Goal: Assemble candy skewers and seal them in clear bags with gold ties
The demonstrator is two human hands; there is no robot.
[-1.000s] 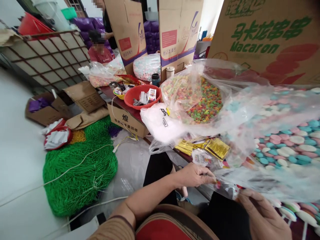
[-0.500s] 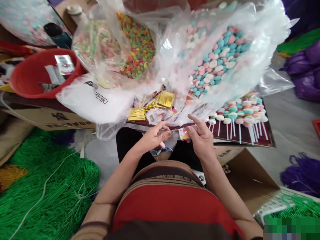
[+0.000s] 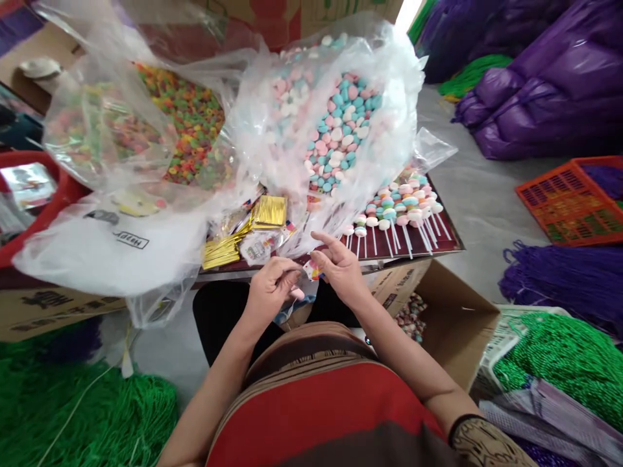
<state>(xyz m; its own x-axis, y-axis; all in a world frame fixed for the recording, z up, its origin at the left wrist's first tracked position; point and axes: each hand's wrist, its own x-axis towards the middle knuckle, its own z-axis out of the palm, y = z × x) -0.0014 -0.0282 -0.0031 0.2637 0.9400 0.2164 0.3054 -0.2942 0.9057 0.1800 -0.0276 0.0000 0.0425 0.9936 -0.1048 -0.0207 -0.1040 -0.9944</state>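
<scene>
Over my lap, a small clear plastic bag with a colourful print (image 3: 313, 269) is stretched between both hands. My right hand (image 3: 342, 267) pinches its printed end between thumb and fingers, with the index finger held out. My left hand (image 3: 273, 285) is closed at the bag's other end. A small pale pink piece (image 3: 296, 294) shows just below the left fingers; I cannot tell what it is. Ahead lie bundles of gold twist ties (image 3: 269, 212) and printed clear bags (image 3: 257, 248). Marshmallow lollipops on white sticks (image 3: 409, 204) rest right of my hands.
A big plastic bag of pink, blue and white candies (image 3: 341, 130) stands behind, beside a bag of coloured ring candies (image 3: 189, 123). A red basin (image 3: 68, 188) is at left. An open cardboard box (image 3: 452, 318), an orange crate (image 3: 559, 201) and green cords (image 3: 564, 357) lie right.
The view has swung right, so the tabletop things sit further left. Both hands have come closer together, and the printed bag is now tilted between them.
</scene>
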